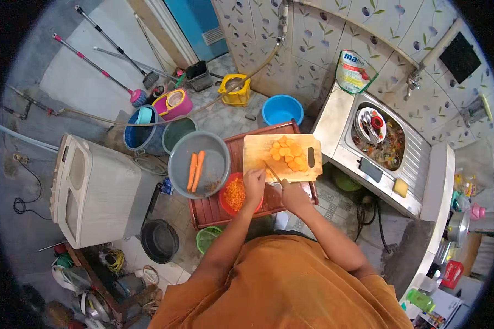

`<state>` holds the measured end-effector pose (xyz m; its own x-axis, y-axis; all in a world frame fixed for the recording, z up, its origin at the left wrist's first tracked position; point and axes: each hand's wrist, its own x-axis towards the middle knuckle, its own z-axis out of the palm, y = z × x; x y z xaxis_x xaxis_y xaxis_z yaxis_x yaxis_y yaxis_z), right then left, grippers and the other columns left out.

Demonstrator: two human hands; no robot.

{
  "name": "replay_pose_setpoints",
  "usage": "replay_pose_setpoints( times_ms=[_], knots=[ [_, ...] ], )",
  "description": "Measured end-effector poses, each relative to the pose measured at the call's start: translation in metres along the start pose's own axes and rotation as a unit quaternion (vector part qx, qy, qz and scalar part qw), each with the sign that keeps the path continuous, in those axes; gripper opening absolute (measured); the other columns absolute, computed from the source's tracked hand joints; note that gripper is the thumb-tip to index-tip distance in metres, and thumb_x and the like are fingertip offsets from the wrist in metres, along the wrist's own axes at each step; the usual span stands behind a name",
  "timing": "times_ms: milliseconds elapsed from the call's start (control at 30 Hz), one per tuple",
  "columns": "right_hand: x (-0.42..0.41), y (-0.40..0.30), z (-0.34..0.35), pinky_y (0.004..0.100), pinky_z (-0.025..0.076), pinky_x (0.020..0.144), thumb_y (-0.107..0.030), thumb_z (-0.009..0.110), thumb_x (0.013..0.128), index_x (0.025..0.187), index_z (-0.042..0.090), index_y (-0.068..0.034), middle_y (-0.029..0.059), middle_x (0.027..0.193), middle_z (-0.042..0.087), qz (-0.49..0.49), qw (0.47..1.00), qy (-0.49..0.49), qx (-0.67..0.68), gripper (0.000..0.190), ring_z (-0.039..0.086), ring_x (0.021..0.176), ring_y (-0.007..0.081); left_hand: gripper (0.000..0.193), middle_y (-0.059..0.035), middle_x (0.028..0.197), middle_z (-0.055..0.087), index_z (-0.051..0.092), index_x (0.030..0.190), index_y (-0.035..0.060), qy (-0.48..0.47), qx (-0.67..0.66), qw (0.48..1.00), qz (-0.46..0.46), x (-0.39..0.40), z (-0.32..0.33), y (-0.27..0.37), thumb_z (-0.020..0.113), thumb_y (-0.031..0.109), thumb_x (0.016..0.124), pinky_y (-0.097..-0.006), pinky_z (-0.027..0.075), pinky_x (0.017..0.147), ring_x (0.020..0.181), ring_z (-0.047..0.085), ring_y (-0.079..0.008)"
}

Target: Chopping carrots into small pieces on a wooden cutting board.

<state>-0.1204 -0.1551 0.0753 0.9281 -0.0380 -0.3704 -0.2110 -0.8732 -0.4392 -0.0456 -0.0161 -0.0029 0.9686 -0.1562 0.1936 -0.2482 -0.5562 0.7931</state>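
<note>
My right hand (295,196) grips a knife (273,171) at the front edge of a wooden cutting board (255,148). The blade slants up and left across the board, its tip beyond the fingers of my left hand (254,185). My left hand rests at the board's lower left corner with its fingers bunched; whether they hold anything is hidden. Round carrot slices (289,153) lie in a loose pile beside the board's handle slot. Under my left wrist a red bowl (223,200) holds diced carrot (234,193). Two peeled carrots (195,170) lie in a grey basin (177,160) to the left.
The board and bowls stand on a low reddish-brown table (201,211). A blue basin (283,109) sits behind it. On the right is a steel sink (420,144) with dishes. A twin-tub washing machine (103,189) stands left; a hose (214,105) hangs across the back.
</note>
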Motion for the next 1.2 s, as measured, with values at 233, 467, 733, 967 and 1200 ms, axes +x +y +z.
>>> replay_pose_setpoints(
  times_ms=[233,467,733,967,1200],
  knots=[
    [-0.012,-0.001,0.001,0.0455,0.054,0.071,-0.007,0.042,0.089,0.104,0.051,-0.001,0.0248,0.096,0.060,0.029,0.999,-0.005,0.019,0.019,0.064,0.088,0.0381,0.015,-0.0173,0.083,0.064,0.070,0.088,-0.0010,-0.006,0.044,0.999,0.019,0.002,0.007,-0.009,0.069,0.010,0.078,-0.0358,0.050,0.071,0.077,0.063,-0.0305],
    [-0.009,0.018,0.026,0.0462,0.054,0.070,-0.011,0.043,0.091,0.103,0.051,-0.007,0.0203,0.097,0.060,0.048,0.997,0.011,0.052,0.015,0.064,0.087,0.0365,0.011,-0.0166,0.081,0.062,0.069,0.083,-0.0025,-0.003,0.028,1.000,0.014,0.003,0.011,-0.008,0.069,0.005,0.076,-0.0345,0.050,0.067,0.073,0.062,-0.0287],
    [-0.008,0.020,0.042,0.0486,0.052,0.060,-0.008,0.040,0.090,0.103,0.040,-0.004,0.0255,0.082,0.062,-0.016,0.998,0.065,0.021,0.013,0.064,0.076,0.0397,0.007,-0.0162,0.071,0.060,0.067,0.074,-0.0013,0.037,0.009,0.999,0.008,-0.002,0.011,-0.006,0.066,0.006,0.073,-0.0400,0.047,0.068,0.073,0.059,-0.0323],
    [-0.013,0.023,0.048,0.0416,0.055,0.061,-0.012,0.048,0.089,0.111,0.039,-0.009,0.0229,0.094,0.060,0.059,0.993,0.036,-0.093,0.023,0.067,0.077,0.0349,0.025,-0.0185,0.100,0.056,0.067,0.091,0.0014,0.025,0.009,0.998,0.053,0.001,-0.006,0.016,0.052,-0.009,0.075,-0.0399,0.045,0.084,0.096,0.055,-0.0338],
    [-0.012,0.027,0.051,0.0422,0.055,0.063,-0.016,0.052,0.089,0.119,0.039,-0.009,0.0219,0.093,0.061,0.060,0.986,0.049,-0.147,0.034,0.068,0.077,0.0334,0.049,-0.0188,0.110,0.052,0.063,0.111,0.0057,-0.114,0.081,0.985,0.103,0.010,-0.017,0.002,0.046,-0.016,0.071,-0.0395,0.044,0.090,0.103,0.053,-0.0361]
  ],
)
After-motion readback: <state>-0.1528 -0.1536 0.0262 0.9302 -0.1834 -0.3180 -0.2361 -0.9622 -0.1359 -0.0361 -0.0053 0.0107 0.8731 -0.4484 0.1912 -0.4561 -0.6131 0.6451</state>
